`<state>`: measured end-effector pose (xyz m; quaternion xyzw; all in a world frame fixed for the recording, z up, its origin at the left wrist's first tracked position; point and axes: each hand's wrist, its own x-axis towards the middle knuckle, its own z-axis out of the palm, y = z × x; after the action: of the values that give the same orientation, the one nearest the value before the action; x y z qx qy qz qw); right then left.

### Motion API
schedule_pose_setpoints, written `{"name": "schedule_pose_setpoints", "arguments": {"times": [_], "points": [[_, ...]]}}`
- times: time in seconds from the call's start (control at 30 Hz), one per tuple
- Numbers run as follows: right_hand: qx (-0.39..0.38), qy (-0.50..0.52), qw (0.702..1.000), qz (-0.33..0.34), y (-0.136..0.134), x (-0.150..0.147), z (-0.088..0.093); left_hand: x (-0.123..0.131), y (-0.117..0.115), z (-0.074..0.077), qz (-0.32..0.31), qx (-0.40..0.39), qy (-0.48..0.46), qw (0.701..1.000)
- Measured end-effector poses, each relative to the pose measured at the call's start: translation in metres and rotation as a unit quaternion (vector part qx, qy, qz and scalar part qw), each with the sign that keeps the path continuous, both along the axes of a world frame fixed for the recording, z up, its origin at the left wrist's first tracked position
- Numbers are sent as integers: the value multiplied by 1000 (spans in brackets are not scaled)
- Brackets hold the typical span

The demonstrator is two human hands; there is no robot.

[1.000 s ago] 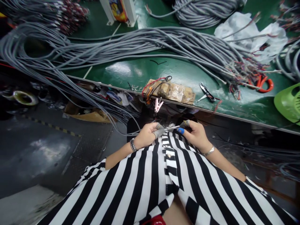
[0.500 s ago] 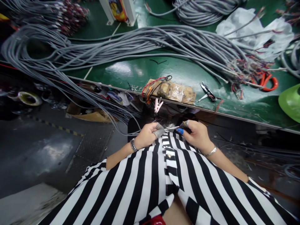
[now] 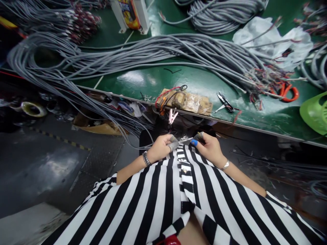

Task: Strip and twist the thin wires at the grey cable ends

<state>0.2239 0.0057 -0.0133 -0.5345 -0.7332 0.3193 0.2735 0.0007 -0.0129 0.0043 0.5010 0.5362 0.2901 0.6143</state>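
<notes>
Close in front of my striped shirt, my left hand (image 3: 163, 146) is closed on the end of a grey cable (image 3: 143, 147), which runs in from the bundle at the left. Grey tape wraps its thumb and forefinger. My right hand (image 3: 208, 148) pinches the pale stripped strands (image 3: 185, 139) that stretch between the two hands. A blue wrap covers the right thumb and a grey one the forefinger. The individual wires at the fingertips are too small to tell apart. Just beyond the hands, a pale pink clip (image 3: 172, 116) hangs at the bench edge.
A long bundle of grey cables (image 3: 133, 54) lies across the green bench (image 3: 143, 80). Near the front edge are a wooden block (image 3: 196, 102) with wires, small snips (image 3: 224, 103), orange-handled scissors (image 3: 290, 92) and a green plastic piece (image 3: 315, 114). A white plastic bag (image 3: 258, 32) lies behind.
My right hand has shifted slightly left, closer to my left hand, still pinching the strands. My left hand stays nearly in place. The bench sits a little lower in view.
</notes>
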Motion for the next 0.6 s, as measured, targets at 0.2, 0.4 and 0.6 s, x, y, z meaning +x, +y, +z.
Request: {"name": "schedule_pose_setpoints", "arguments": {"times": [0.2, 0.4, 0.6], "points": [[93, -116, 989, 25, 0, 6, 11, 0, 1, 4, 14, -5, -14, 1000], [184, -148, 968, 81, 1, 5, 10, -2, 0, -1, -13, -5, 8, 1000], [140, -90, 984, 58, 1, 3, 1, -3, 2, 2, 4, -3, -7, 1000]]}}
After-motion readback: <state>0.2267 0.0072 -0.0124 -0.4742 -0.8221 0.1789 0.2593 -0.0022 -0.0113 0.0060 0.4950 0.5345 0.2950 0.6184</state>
